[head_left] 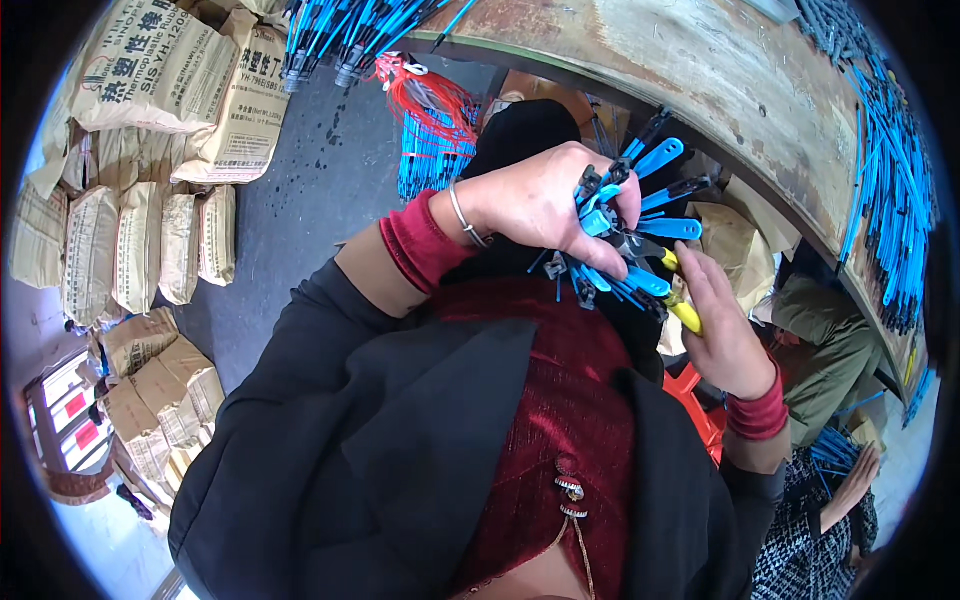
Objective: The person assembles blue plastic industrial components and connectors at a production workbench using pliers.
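Observation:
My left hand (535, 203) is wrapped round a bunch of blue plastic pieces with black ends (661, 157), which fan out on both sides of the fist. Some of them have flat, rounded blue tabs. In my right hand (728, 335) is a pair of cutting pliers (687, 316) with yellow handles. The dark head of the pliers reaches in among the blue pieces, close to my left thumb. Whether the jaws touch a piece cannot be made out. The bunch is held above my lap.
A worn wooden table (690, 60) curves along the top and right. Blue rods (895, 200) are heaped on its right end, others (350, 30) at its left. Red strands (425, 95) hang below. Stacked paper sacks (150, 80) stand left. Another person's hand (855, 485) holds blue pieces lower right.

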The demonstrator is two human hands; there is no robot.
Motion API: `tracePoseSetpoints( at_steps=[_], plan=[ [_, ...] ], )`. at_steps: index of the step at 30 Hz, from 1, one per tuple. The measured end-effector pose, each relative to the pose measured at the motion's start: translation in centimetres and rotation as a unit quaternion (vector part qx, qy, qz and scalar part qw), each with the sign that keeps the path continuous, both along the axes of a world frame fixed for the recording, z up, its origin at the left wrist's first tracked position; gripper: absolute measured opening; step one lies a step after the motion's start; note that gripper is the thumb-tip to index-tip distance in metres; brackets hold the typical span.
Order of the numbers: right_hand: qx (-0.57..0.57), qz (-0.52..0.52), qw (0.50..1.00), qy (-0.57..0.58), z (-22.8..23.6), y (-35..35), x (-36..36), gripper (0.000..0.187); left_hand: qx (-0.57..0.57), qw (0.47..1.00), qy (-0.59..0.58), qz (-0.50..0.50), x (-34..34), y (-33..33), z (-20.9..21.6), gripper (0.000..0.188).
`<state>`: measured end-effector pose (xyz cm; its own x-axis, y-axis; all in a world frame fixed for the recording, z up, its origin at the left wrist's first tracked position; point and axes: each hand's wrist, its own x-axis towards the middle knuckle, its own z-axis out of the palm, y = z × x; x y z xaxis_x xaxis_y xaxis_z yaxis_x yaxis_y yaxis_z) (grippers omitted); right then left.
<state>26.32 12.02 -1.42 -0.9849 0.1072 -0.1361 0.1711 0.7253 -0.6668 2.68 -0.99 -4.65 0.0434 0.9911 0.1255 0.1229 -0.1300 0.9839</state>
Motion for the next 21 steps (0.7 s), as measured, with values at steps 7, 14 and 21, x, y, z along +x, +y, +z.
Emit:
tracePoseSetpoints(
  at_steps=[7,14,21],
  plan=[
    [-0.054,-0.037,0.997,-0.029,-2.0,-0.3,0.1,0.052,-0.015,0.999,0.019,-0.033,-0.2,-0.2,0.2,0.035],
    [-0.021,-0.088,0.995,0.053,-3.3,-1.5,0.6,0.04,0.014,0.999,0.027,-0.018,-0.3,-0.2,0.0,0.036],
    [0.082,-0.036,0.992,-0.09,3.3,-0.4,-0.7,0.039,0.004,0.996,0.029,-0.08,0.1,-0.4,0.7,0.031]
  ],
)
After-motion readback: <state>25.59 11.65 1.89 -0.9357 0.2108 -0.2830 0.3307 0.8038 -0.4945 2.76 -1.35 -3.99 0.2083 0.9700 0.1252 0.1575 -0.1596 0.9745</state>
